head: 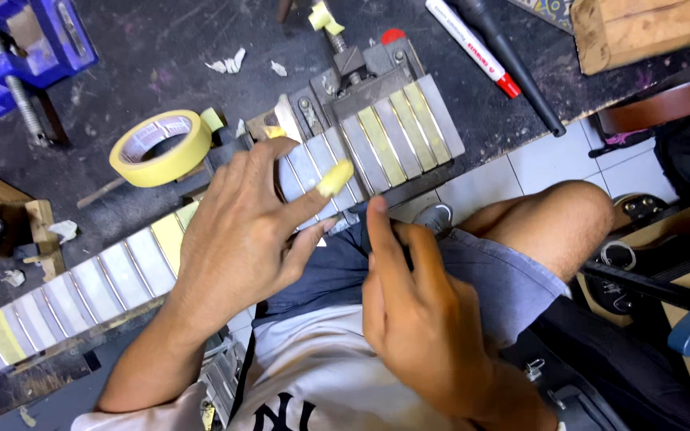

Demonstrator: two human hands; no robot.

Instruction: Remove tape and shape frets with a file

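Yellow masking tape is stuck in small pieces on the fingertips of the left hand (245, 231), which is spread open over a guitar neck (201, 231) laid across the dark workbench (121, 48). One tape strip (335, 179) is carried on the index fingertip just above the fretboard; another is seen on a fingertip further up. Nothing is clasped by this hand. The right hand (417, 311) is held loosely below the neck's edge, its index finger pointed up towards the fretboard, with nothing gripped. Several gaps between frets are already covered in yellow. A roll of masking tape (161, 148) lies just beside the neck, a blue vise (21, 48) at the far left, and a red-capped marker (473, 48) well apart.
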